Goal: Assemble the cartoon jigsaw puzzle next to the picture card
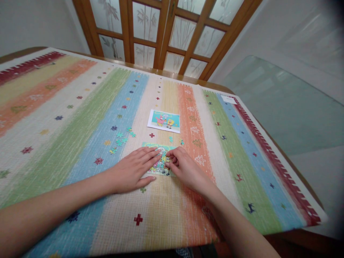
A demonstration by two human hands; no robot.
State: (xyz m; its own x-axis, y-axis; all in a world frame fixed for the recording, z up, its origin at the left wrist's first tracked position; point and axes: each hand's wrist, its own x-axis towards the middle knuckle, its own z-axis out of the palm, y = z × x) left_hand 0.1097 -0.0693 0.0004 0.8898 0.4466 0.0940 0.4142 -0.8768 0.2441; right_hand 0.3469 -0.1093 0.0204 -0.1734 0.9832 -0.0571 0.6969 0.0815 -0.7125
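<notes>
A small cartoon jigsaw puzzle (162,161), partly put together, lies on the striped tablecloth before me. My left hand (137,165) rests flat across its left side, fingers stretched out, covering much of the picture there. Over the right side, my right hand (181,164) has thumb and fingertips pinched on what looks like a puzzle piece, mostly hidden by the fingers. Loose teal puzzle pieces (121,139) are scattered to the left of the puzzle. Just above it lie a single teal piece (171,139) and another small piece (181,142). Behind these is a reference picture card (164,121) with cartoon figures.
The striped tablecloth (107,100) covers a wooden table. Near the far right corner lies a white paper slip (229,99). Wooden doors with frosted panes (146,21) stand beyond the table, and a glass panel (282,104) is on the right.
</notes>
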